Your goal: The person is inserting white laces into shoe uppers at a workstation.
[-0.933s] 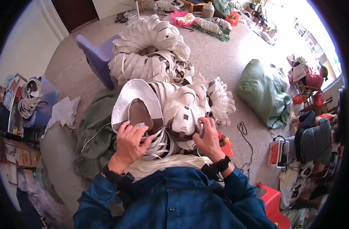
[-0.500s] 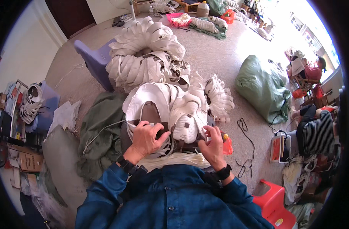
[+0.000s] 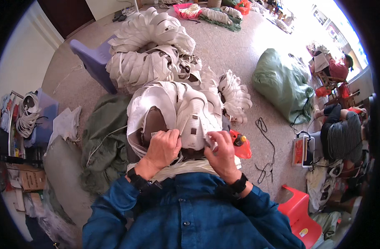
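In front of me lies a white shoe upper [image 3: 192, 121] with perforated mesh and a small dark square on it. My left hand [image 3: 162, 147] is closed at its left edge, fingers curled and pinching there. At its lower right edge my right hand [image 3: 222, 152] pinches a small flap between thumb and fingers; the flap is mostly hidden. To the left rests another white upper [image 3: 134, 110], its opening showing a brown insole-like piece [image 3: 155, 121]. A bundle of pale laces [image 3: 173, 169] lies between my wrists, against my blue shirt.
Strings of stacked white uppers [image 3: 142, 68] pile up beyond, next to a purple chair [image 3: 92, 58]. Dark green cloth [image 3: 102, 145] lies left; a green sack [image 3: 281, 85], black cord [image 3: 265, 137] and red stool [image 3: 296, 211] are right. Two people [image 3: 343, 137] sit at the far right.
My left hand has moved right from the brown-lined upper and closed on the mesh upper's edge. My right hand has come inward and now pinches its other edge. The view has shifted slightly.
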`<action>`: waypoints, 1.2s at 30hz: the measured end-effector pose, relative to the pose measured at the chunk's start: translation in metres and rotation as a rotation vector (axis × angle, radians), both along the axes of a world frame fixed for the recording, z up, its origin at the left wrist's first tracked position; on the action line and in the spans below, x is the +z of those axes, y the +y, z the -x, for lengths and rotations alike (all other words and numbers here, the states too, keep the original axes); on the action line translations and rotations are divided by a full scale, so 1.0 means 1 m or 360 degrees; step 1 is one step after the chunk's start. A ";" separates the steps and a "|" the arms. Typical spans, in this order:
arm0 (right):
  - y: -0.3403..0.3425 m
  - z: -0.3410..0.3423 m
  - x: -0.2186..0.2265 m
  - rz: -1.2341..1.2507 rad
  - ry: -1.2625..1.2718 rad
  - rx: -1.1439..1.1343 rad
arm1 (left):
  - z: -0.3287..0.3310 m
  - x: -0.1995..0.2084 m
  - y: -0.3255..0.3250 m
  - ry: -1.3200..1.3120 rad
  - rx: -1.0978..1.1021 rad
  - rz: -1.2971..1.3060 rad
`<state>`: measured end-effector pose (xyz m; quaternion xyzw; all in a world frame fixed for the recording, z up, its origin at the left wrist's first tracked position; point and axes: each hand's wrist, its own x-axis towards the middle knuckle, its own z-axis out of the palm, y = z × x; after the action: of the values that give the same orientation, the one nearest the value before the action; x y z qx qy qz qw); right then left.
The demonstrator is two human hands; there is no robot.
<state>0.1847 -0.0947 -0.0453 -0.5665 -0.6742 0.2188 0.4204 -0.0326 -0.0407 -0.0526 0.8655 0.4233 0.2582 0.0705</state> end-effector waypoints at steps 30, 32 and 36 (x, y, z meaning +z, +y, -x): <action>-0.038 -0.051 0.065 0.1106 0.0990 0.0645 | -0.028 0.055 -0.065 -0.0719 -0.0598 0.1055; -0.036 -0.044 0.082 0.1055 0.1196 0.0676 | -0.040 0.051 -0.072 -0.0788 -0.0740 0.1298; -0.027 -0.055 0.089 0.0844 0.1755 0.0560 | -0.031 0.065 -0.073 -0.1114 -0.0668 0.2116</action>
<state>0.2393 -0.1214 0.0441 -0.3362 -0.3645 0.7037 0.5089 -0.0016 -0.1135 0.0125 0.5717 0.2696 0.1895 0.7514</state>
